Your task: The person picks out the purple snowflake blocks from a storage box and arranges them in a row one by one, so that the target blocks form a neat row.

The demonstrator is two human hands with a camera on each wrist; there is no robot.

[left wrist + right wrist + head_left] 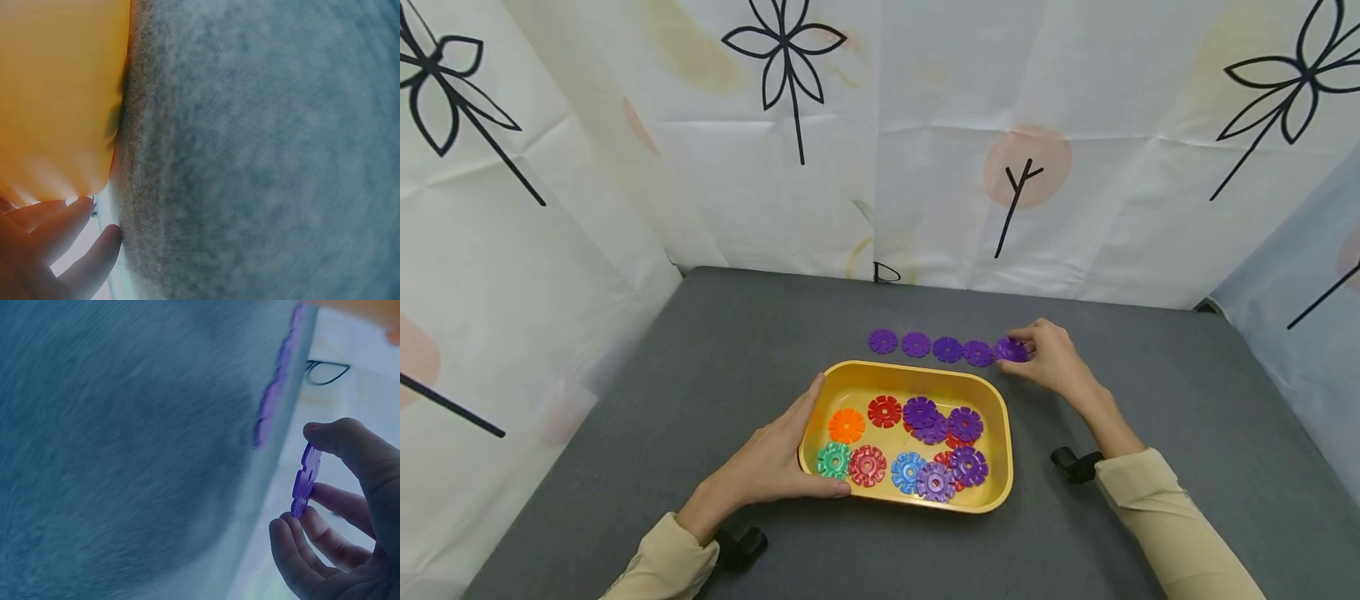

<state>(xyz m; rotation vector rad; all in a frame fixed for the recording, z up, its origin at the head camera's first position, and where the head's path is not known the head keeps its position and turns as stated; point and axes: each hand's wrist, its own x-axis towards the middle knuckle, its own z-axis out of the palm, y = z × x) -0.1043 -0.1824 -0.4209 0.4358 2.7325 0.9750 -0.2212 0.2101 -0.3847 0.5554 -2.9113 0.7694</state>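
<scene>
My right hand (1048, 358) pinches a purple flower-shaped disc (1011, 349) at the right end of a row of several purple discs (916, 344). In the right wrist view, that held disc (306, 480) is tilted on edge between thumb and fingertips, apart from the row. My left hand (771, 458) holds the left end of a yellow tray (1000, 492), thumb along the near side and fingers at the far left corner. Inside the tray are purple discs (967, 467), red discs (867, 466), an orange one (847, 425), a green one (833, 460) and a blue one (907, 472).
Everything lies on a grey table (760, 333). A pale curtain (940, 192) with black flower drawings surrounds its back and sides. Black straps with mounts (741, 550) sit at both wrists. Some discs in the tray overlap, partly covering red ones.
</scene>
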